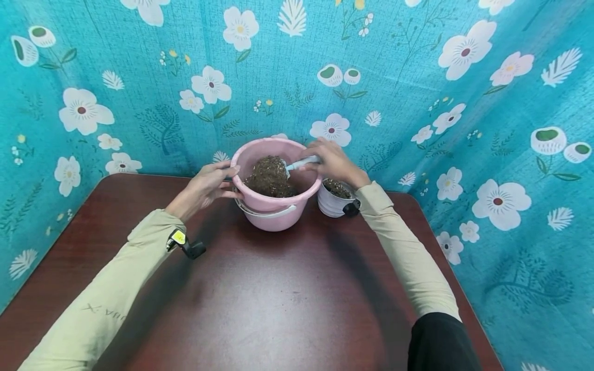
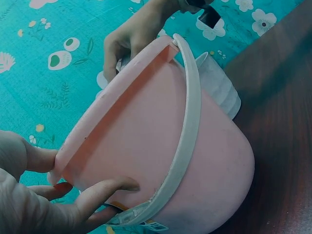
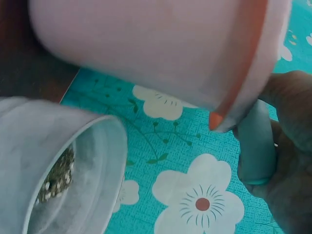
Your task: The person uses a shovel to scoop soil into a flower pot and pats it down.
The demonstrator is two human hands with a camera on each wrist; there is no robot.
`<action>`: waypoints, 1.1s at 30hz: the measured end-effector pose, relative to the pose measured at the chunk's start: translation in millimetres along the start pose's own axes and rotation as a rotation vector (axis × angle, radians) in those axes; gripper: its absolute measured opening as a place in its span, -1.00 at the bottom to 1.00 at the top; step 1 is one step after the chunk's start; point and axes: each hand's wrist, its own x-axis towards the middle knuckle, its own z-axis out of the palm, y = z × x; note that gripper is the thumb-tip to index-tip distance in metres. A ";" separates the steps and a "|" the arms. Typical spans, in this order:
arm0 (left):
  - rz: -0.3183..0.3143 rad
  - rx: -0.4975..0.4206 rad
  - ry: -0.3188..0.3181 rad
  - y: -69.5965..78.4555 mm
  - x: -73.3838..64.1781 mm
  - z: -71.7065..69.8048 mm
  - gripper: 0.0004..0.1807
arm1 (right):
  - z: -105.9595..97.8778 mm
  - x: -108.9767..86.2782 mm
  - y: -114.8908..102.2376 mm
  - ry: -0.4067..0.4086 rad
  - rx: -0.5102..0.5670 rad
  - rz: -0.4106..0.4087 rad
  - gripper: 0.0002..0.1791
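Note:
A pink bucket with a white handle stands near the back of the table, dark soil heaped inside it. My left hand holds its left rim, thumb on top and fingers against the outer wall. Over the right rim, my right hand grips the pale blue handle of a small trowel; the trowel's head lies at the soil, partly buried. In the right wrist view, the trowel's handle sits in the curled fingers beside the bucket's rim. Right of the bucket is a whitish pot containing speckled soil.
The dark reddish-brown table stretches in front of the bucket. A turquoise curtain with white flowers hangs close behind and on both sides. The pot stands under my right wrist, close to the bucket's wall.

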 end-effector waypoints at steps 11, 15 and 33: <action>-0.007 0.005 0.012 -2.4 2.8 -0.1 -0.29 | 6.7 -19.5 -2.8 0.165 -0.118 0.008 -0.69; -0.007 0.023 0.025 -2.5 1.6 0.3 -0.30 | 0.7 -25.8 0.1 0.168 -0.087 0.047 -0.69; -0.004 -0.013 0.003 -0.1 3.2 -0.5 -0.29 | -32.2 -56.6 28.5 0.220 -0.096 0.104 -0.70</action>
